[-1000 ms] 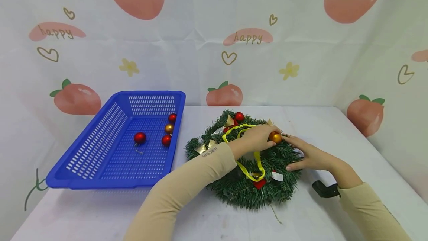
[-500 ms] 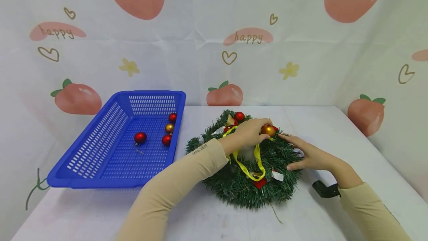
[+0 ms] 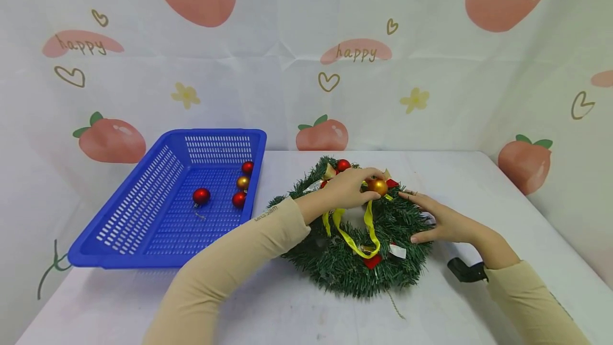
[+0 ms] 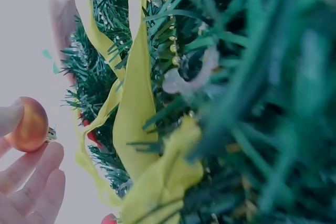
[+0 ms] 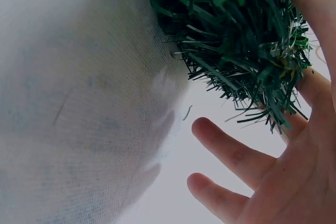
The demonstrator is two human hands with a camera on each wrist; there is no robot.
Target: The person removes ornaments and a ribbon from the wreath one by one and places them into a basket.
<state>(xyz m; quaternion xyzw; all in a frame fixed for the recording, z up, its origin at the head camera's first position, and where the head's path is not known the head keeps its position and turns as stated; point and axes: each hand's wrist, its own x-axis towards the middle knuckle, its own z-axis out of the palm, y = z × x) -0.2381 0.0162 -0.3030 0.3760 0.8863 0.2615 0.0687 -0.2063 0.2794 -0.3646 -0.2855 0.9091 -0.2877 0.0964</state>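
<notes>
My left grip (image 3: 349, 188) is pinching a gold bauble (image 3: 378, 188) between thumb and fingers, set no wider than the ball, at the far side of the wreath (image 3: 369, 278). My right grip (image 3: 442, 222) is resting spread, fingers nearly straight, touching the wreath's right edge and grasping nothing. I'm judging the bauble light, stiff, slick and perhaps brittle, its round sides calling for a gentle pinch. Being a ball, it's showing no long axis; in the left wrist view its cap (image 4: 51, 135) is pointing towards the yellow ribbon (image 4: 132, 114).
</notes>
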